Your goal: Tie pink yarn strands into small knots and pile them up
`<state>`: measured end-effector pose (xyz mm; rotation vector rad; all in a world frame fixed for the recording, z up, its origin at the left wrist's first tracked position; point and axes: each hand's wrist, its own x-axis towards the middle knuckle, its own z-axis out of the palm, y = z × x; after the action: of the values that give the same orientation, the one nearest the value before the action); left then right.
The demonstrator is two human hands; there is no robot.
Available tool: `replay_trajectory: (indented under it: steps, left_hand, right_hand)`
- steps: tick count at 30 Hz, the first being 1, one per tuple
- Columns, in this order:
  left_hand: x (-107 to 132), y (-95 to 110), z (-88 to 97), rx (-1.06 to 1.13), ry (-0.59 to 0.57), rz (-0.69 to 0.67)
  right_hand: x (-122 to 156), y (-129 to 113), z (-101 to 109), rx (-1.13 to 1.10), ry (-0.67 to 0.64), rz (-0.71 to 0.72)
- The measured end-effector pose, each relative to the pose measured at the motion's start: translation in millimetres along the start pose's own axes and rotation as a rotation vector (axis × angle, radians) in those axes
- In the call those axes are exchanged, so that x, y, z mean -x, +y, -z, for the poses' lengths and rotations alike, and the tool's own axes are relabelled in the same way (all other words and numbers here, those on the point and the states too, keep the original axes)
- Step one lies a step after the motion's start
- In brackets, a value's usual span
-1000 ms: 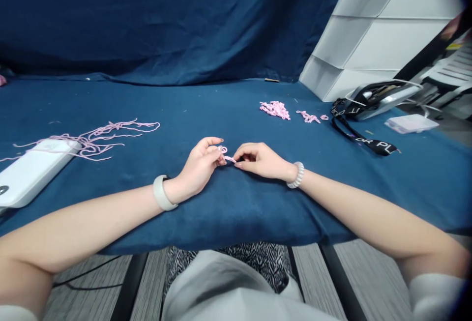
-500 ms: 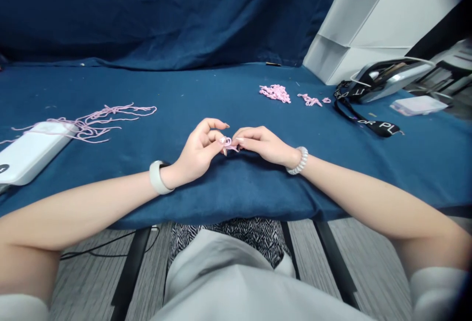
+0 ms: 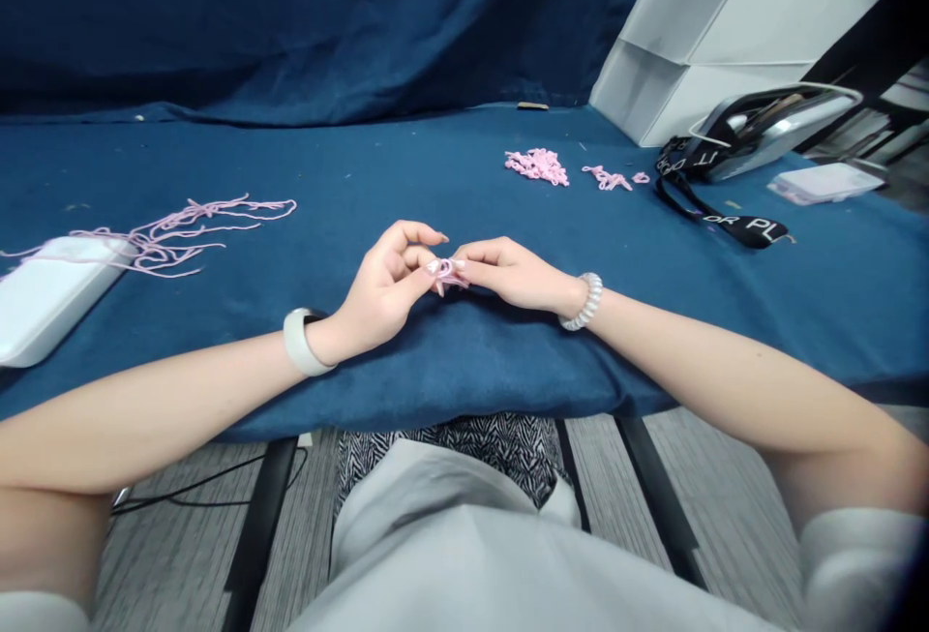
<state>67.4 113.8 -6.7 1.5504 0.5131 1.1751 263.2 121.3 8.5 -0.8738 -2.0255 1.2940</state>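
A short looped piece of pink cord (image 3: 445, 269) is pinched between my two hands, just above the front part of the blue cloth. My left hand (image 3: 392, 285) grips it between thumb and fingertips, its index finger arched above. From the other side my right hand (image 3: 508, 270) holds the cord with thumb and index finger pressed together. Fingers partly hide the cord, so how the loop is wound cannot be made out. Farther back on the right lie a pile of small pink cord knots (image 3: 538, 166) and a smaller group of pink knots (image 3: 608, 178).
Loose pink cords (image 3: 181, 233) trail over a white box-like device (image 3: 54, 298) at the left. To the right are a black lettered lanyard (image 3: 747, 228), a silver-and-black pouch (image 3: 769, 134), a clear flat case (image 3: 825, 183) and white boxes (image 3: 653, 90).
My right thumb and fingers have closed in on the loop, and the hands are slightly nearer each other. The whole view has shifted a little.
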Motion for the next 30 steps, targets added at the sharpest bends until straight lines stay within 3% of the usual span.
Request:
replay_trajectory:
  steps: [4, 11, 30]
  left_hand:
    - [-0.3, 2.5, -1.5, -0.011, -0.003, 0.028]
    - [-1.6, 2.2, -2.4, -0.02, 0.013, 0.045]
    - [-4.4, -0.6, -1.5, -0.005, 0.048, 0.082]
  right_hand:
    - [-0.7, -0.3, -0.4, -0.011, -0.046, 0.014]
    - [-2.9, 3.1, 1.1, -0.061, 0.022, 0.003]
    - [-3.2, -0.3, 8.8, -0.077, -0.007, -0.069]
